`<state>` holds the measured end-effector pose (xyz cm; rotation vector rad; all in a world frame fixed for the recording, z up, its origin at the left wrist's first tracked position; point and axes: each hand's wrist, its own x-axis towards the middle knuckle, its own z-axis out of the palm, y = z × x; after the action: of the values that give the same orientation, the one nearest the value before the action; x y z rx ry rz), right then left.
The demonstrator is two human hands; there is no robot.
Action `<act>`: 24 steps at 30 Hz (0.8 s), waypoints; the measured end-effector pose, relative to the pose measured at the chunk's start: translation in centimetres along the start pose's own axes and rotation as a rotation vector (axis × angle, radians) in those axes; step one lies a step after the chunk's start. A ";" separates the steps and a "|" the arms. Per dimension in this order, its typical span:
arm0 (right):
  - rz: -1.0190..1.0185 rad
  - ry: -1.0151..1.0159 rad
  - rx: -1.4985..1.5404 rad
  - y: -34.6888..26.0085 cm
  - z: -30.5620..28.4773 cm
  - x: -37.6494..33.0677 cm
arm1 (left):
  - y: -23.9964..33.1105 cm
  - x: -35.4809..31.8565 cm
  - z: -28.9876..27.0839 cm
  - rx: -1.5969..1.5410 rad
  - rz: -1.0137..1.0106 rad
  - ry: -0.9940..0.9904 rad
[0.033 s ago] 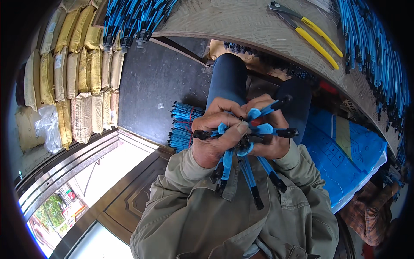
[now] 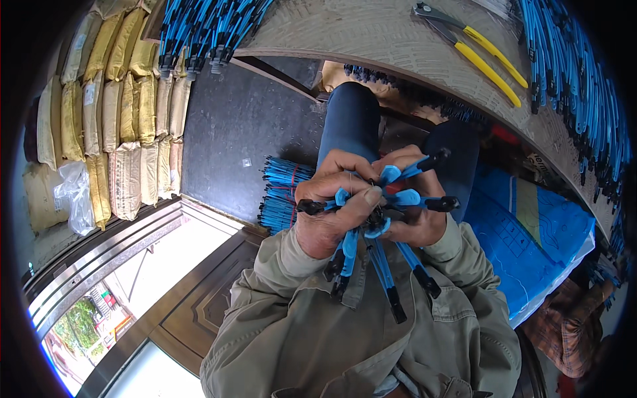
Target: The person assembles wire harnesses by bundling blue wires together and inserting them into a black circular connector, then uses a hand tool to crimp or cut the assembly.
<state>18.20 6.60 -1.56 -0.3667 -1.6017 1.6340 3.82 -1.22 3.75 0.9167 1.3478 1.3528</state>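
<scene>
Both hands, left hand [image 2: 332,215], right hand [image 2: 415,212], still gripping blue cable bundle [image 2: 371,229], unchanged

Lay across the pale curved table [image 2: 371,40]: yellow-handled pliers [image 2: 481,50]. Stood stacked along the left wall: tan and yellow sacks [image 2: 119,113]. Rested on the dark floor [image 2: 245,126]: a blue bundle [image 2: 282,192]. Spread at right: a blue tarp [image 2: 524,252].

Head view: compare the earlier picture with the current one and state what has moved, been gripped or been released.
Nothing has visibly changed. Both hands, left hand and right hand, grip the same bunch of blue rods as before; the yellow pliers lie in the same place on the table.
</scene>
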 end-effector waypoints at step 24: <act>-0.006 -0.021 0.037 -0.7 -1.0 0.5 | -0.6 0.6 -1.0 -0.113 0.019 -0.180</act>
<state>18.86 7.57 -0.96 -0.3271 -1.5842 1.6658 2.78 -0.93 3.02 0.9524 1.1175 1.3137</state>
